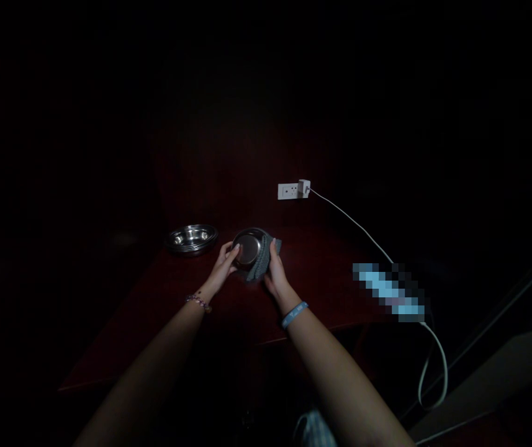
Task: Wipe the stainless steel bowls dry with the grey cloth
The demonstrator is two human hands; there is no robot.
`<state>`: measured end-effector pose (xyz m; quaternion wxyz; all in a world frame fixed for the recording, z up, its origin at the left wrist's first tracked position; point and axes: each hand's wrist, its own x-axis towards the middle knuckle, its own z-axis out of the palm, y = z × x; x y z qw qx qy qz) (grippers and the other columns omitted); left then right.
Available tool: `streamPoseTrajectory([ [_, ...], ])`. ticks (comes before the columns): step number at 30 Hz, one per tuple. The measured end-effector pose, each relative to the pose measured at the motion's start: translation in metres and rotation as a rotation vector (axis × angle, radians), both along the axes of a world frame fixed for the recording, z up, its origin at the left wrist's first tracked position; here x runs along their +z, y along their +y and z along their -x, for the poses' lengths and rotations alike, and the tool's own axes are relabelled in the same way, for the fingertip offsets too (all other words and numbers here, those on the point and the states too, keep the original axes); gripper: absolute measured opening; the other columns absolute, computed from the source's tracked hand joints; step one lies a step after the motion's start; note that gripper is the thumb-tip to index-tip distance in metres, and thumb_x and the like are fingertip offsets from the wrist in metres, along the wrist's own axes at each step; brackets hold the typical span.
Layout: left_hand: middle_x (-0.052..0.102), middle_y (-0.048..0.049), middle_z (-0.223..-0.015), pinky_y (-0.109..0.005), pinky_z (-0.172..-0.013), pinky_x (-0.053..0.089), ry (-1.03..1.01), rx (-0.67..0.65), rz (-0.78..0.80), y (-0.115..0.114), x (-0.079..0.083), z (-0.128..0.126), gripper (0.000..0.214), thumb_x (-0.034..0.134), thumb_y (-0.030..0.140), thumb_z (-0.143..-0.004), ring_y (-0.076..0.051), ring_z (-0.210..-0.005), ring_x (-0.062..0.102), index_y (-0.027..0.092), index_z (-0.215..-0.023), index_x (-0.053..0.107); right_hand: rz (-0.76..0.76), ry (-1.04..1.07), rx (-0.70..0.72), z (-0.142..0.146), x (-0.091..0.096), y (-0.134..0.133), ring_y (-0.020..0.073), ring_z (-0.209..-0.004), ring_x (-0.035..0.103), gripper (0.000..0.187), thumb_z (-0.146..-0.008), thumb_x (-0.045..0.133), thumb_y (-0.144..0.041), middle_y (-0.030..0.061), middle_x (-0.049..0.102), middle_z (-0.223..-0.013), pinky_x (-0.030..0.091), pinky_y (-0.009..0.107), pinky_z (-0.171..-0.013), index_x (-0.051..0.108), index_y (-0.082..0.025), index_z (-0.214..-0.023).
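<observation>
Hands, two, both clamped on one metal bowl: I count the left hand gripping its left edge, the right hand pressing a grey cloth to its right side. Wrists: beaded bracelet, left; blue wristband, right. Bowl's place: over a dark red table. Farther, left: stacked metal dishes on the tabletop. Farthest: white wall socket, charger plugged in, white cable trailing right.

we see a dim room, almost black toward its edges, where weak light picks out a dark red table before a reddish wall; on it we find a white socket.
</observation>
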<state>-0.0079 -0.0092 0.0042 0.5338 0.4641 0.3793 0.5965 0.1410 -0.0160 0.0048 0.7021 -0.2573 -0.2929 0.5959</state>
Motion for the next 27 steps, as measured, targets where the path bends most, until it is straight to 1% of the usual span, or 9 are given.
streamPoseTrajectory([
  [4, 0.075, -0.0059, -0.114, -0.031, -0.079, 0.062, -0.013, 0.028, -0.019, 0.001, -0.001, 0.004, 0.06, 0.086, 0.058, -0.082, -0.025, -0.106, 0.075, 0.029, -0.129, 0.063, 0.004, -0.055, 0.083, 0.003, 0.003, -0.008, 0.0237, -0.125, 0.076, 0.041, -0.093, 0.077, -0.061, 0.007, 0.087, -0.109, 0.058, 0.039, -0.114, 0.078, -0.023, -0.107],
  [9, 0.077, -0.005, -0.108, -0.031, -0.077, 0.059, 0.056, 0.07, -0.059, 0.004, -0.003, 0.007, 0.07, 0.086, 0.07, -0.074, -0.026, -0.102, 0.075, 0.028, -0.126, 0.065, 0.002, -0.066, 0.138, 0.003, 0.005, -0.011, 0.024, -0.125, 0.076, 0.045, -0.091, 0.079, -0.063, 0.0073, 0.087, -0.108, 0.057, 0.039, -0.115, 0.078, -0.021, -0.11],
  [11, 0.078, -0.0061, -0.108, -0.034, -0.081, 0.059, 0.068, 0.077, -0.093, 0.005, -0.003, 0.007, 0.075, 0.088, 0.072, -0.071, -0.026, -0.102, 0.074, 0.025, -0.125, 0.066, 0.012, -0.059, 0.143, 0.002, 0.006, -0.01, 0.024, -0.122, 0.078, 0.047, -0.091, 0.08, -0.063, 0.0076, 0.087, -0.107, 0.057, 0.039, -0.115, 0.079, -0.02, -0.11],
  [14, 0.079, -0.0081, -0.11, -0.038, -0.091, 0.06, 0.076, 0.077, -0.158, 0.006, -0.003, 0.006, 0.077, 0.09, 0.07, -0.067, -0.028, -0.106, 0.074, 0.021, -0.123, 0.067, 0.046, -0.054, 0.128, 0.001, 0.007, -0.009, 0.0243, -0.114, 0.08, 0.046, -0.093, 0.078, -0.062, 0.0082, 0.087, -0.103, 0.058, 0.038, -0.113, 0.079, -0.019, -0.107],
  [19, 0.079, -0.0106, -0.118, -0.044, -0.107, 0.056, 0.101, 0.076, -0.272, 0.007, -0.001, 0.008, 0.069, 0.091, 0.062, -0.069, -0.032, -0.122, 0.07, 0.02, -0.119, 0.071, 0.088, -0.057, 0.108, -0.002, 0.004, -0.006, 0.0244, -0.105, 0.082, 0.044, -0.094, 0.076, -0.061, 0.0073, 0.087, -0.096, 0.061, 0.039, -0.108, 0.079, -0.018, -0.104],
  [21, 0.079, -0.0115, -0.122, -0.046, -0.112, 0.054, 0.089, 0.075, -0.297, 0.006, 0.001, 0.008, 0.065, 0.09, 0.06, -0.071, -0.033, -0.127, 0.069, 0.02, -0.119, 0.073, 0.084, -0.033, 0.139, -0.002, 0.004, -0.004, 0.0249, -0.107, 0.081, 0.046, -0.095, 0.074, -0.062, 0.0072, 0.086, -0.094, 0.061, 0.04, -0.109, 0.079, -0.018, -0.105],
  [24, 0.077, -0.0123, -0.132, -0.047, -0.116, 0.052, 0.02, 0.053, -0.311, 0.005, 0.003, 0.005, 0.061, 0.088, 0.058, -0.075, -0.033, -0.13, 0.068, 0.02, -0.12, 0.075, 0.055, 0.025, 0.204, -0.001, 0.004, -0.002, 0.0269, -0.115, 0.08, 0.049, -0.097, 0.069, -0.067, 0.0078, 0.086, -0.096, 0.061, 0.043, -0.111, 0.078, -0.019, -0.106],
  [27, 0.076, -0.0113, -0.137, -0.044, -0.115, 0.053, -0.065, 0.03, -0.266, 0.004, 0.003, 0.001, 0.059, 0.088, 0.055, -0.076, -0.032, -0.131, 0.067, 0.021, -0.123, 0.075, 0.008, 0.051, 0.217, -0.002, 0.004, 0.001, 0.028, -0.123, 0.077, 0.053, -0.098, 0.064, -0.071, 0.0085, 0.087, -0.102, 0.06, 0.046, -0.114, 0.077, -0.02, -0.108],
])
